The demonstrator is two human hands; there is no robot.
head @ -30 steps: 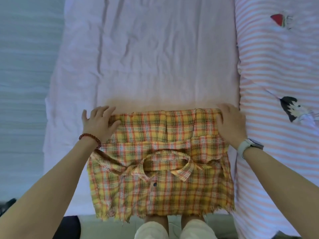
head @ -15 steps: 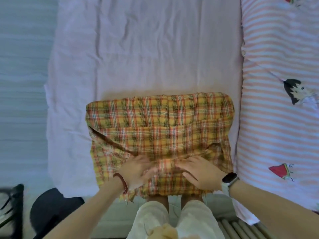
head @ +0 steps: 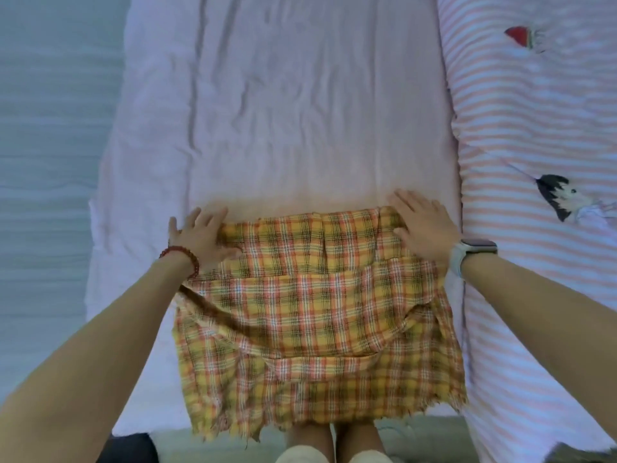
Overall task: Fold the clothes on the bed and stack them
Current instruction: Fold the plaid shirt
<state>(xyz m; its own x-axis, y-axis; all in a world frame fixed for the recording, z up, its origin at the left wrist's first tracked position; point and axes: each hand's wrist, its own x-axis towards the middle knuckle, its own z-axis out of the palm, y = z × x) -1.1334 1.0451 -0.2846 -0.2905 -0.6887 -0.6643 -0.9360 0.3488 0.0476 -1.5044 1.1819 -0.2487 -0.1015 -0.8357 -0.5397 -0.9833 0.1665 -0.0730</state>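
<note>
While flat, hands [head: 200, 237] press shirt [head: 317, 315].

A folded shirt [head: 314, 332] lies on the bed sheet [head: 293, 105], at the near edge of the bed, with its frayed hem hanging just over that edge toward the person. The left hand [head: 200, 238] rests flat on the shirt's far left corner, fingers reaching past it onto the sheet. The right hand [head: 422, 223] rests flat on the far right corner, likewise partly on the sheet. To the right of the shirt, touching the sheet's edge, lies a quilt [head: 534, 135] that runs the length of the bed. Beyond the shirt the sheet stretches away. The person's legs [head: 334, 442] stand below the hem, before the bed.
</note>
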